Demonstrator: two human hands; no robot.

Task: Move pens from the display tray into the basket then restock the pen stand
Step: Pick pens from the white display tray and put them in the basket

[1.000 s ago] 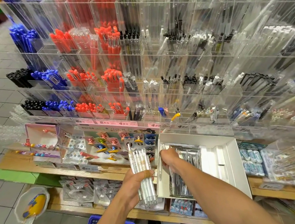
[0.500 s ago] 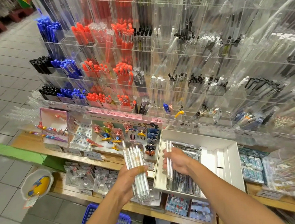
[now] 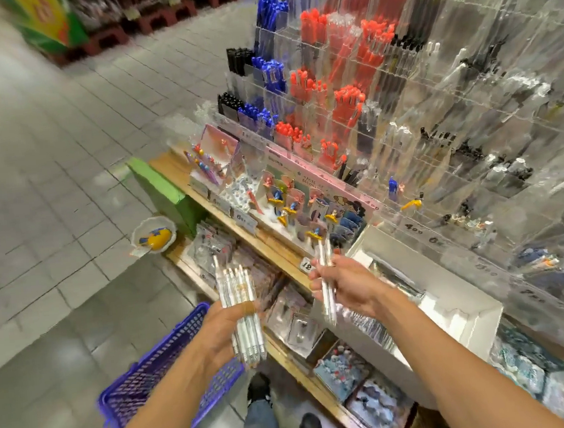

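— How will those pens handle?

— Light, stiff and smooth, I'd judge, so a loose bundle could fan out and slip. Best held around the middle of the barrels, which is where both hands have them. The left hand [image 3: 226, 331] is curled round a thick bunch of white pens [image 3: 240, 306], tips up, just above the near shelf edge. The right hand [image 3: 343, 287] pinches a few more pens [image 3: 327, 285] narrowly between thumb and fingers, just left of the white tray [image 3: 465, 303].

— What is left in the tray?

— It sits to the right on the wooden shelf. More pens in clear wrap seem to lie along its near-left side, though blur and the right arm hide most of them; the far part looks bare.

— And the basket?

— The blue basket [image 3: 161, 371] stands on the floor, near and left, below the left forearm. Its inside is too blurred to tell what it holds. The clear pen stand [image 3: 435, 115] behind has compartments of red, blue and black pens.
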